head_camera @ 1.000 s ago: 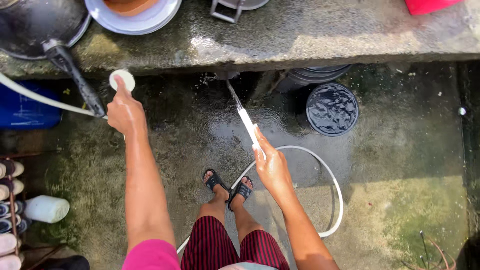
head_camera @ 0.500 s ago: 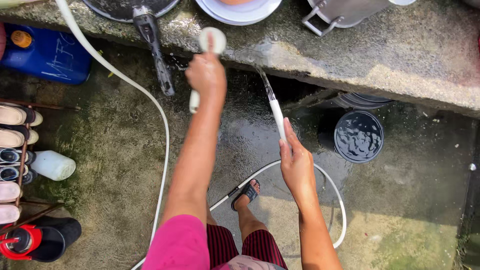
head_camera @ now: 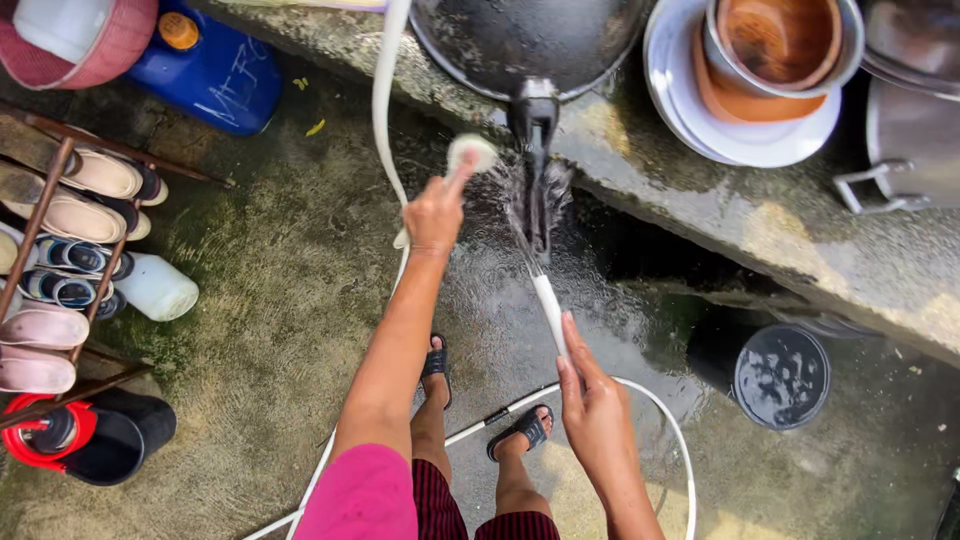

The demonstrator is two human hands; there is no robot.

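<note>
My left hand (head_camera: 434,214) is raised and closed around a white shower head (head_camera: 470,152), whose round face is held up by the black handle (head_camera: 536,165) of a large dark wok (head_camera: 520,40) on the concrete ledge (head_camera: 800,235). Its white hose (head_camera: 385,100) runs up past the wok. My right hand (head_camera: 594,405) grips a second white hose (head_camera: 550,310) lower down. This hose sprays water upward onto the wok handle and the ledge face. Splashing water blurs the handle.
Stacked white plates (head_camera: 750,140) with a brown bowl and a metal pot (head_camera: 915,130) sit on the ledge. A dark bucket of water (head_camera: 780,375) stands below it. A shoe rack (head_camera: 60,250), blue jerrycan (head_camera: 210,70) and white bottle (head_camera: 155,288) are at the left. The floor is wet.
The view has shifted left along the ledge. My left hand moved the shower head over beside the wok handle, and the right hand's water jet now strikes that handle.
</note>
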